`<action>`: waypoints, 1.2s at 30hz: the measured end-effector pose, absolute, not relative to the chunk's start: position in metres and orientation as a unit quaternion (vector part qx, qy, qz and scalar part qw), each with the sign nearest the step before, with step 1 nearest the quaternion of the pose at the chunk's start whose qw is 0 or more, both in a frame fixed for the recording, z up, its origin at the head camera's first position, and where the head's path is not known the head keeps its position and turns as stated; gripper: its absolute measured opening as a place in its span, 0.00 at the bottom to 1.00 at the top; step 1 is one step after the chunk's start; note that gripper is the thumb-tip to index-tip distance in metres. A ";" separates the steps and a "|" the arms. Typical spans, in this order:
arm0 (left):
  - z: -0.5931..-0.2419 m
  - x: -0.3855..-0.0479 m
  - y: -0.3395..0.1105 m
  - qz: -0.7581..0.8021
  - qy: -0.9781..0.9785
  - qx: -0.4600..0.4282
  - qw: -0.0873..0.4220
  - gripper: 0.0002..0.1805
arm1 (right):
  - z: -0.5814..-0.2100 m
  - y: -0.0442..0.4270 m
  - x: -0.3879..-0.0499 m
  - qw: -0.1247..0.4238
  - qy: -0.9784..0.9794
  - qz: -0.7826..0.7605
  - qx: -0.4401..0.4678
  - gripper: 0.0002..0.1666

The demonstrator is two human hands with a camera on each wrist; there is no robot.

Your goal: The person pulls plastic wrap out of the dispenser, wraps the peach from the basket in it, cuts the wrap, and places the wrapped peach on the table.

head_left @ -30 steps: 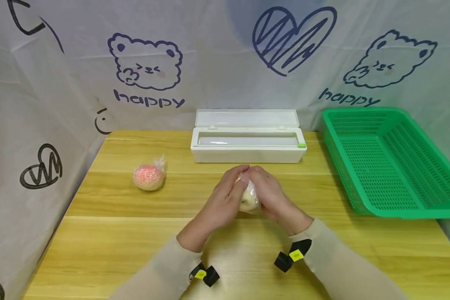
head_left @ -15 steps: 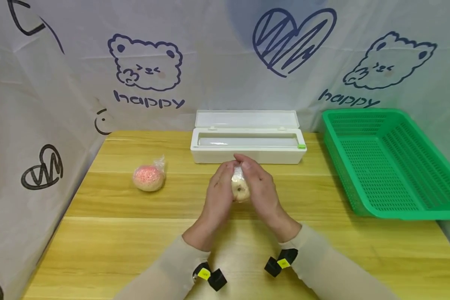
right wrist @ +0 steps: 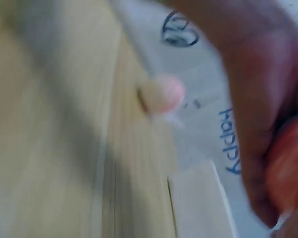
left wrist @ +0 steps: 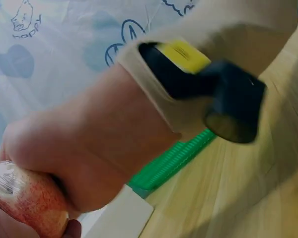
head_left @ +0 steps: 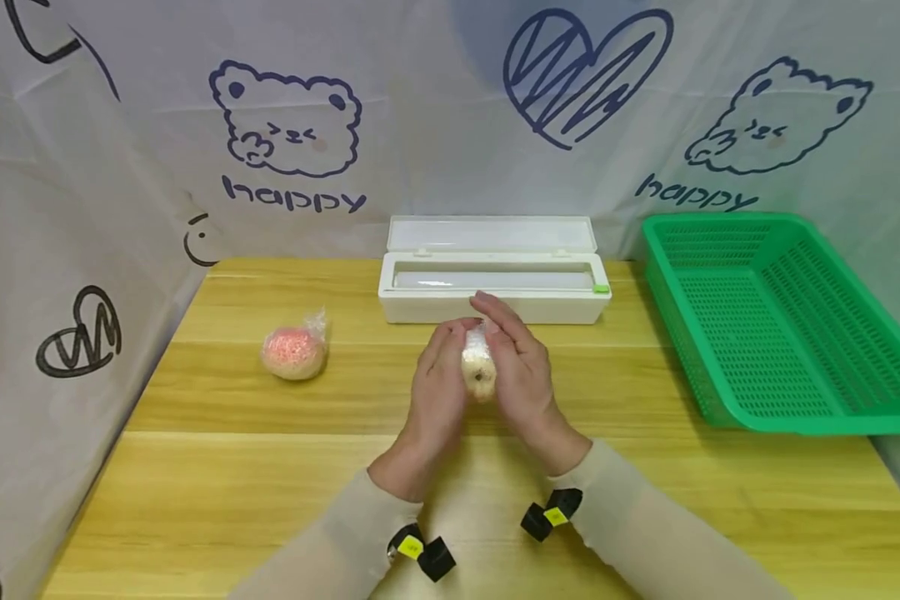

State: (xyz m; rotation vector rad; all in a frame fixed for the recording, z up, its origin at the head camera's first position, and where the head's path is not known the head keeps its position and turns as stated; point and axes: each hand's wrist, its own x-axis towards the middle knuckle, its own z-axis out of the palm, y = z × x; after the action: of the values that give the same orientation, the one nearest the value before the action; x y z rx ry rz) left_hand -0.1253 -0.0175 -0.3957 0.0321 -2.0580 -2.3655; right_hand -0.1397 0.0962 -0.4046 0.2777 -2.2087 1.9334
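Note:
A red and yellow apple [head_left: 479,375] in clear plastic wrap sits between my two cupped hands, above the middle of the table. From its left side, my left hand [head_left: 437,379] holds it with curled fingers. My right hand [head_left: 523,367] holds it from the right, the upper fingers reaching over the far side. In the left wrist view the apple [left wrist: 32,201] shows its red speckled skin and shiny film, partly covered by both hands. A second wrapped apple [head_left: 294,352], pinkish on top with a twist of film, lies on the table to the left.
A white cling film box [head_left: 495,308] with its lid raised stands behind the hands, a roll inside. The green plastic basket [head_left: 738,408] is at the right. White cloth [head_left: 435,167] with drawings hangs behind the wooden table [head_left: 232,467].
Both hands have shifted slightly left and away with the wrapped apple, turning it so its dimpled end faces me. The right hand's fingers now reach farther over it. The other apple stays put.

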 end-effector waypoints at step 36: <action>-0.382 -0.135 -0.011 -0.879 -0.455 0.144 0.001 0.13 | -0.407 0.094 -0.139 0.207 -0.756 0.588 0.200 0.21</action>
State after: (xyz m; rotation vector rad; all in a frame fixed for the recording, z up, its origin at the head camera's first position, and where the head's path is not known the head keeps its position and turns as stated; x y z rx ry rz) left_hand -0.1346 -0.0106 -0.3825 0.4518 -1.4295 -2.7583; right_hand -0.1390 0.0935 -0.4070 0.5568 -2.1057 1.6366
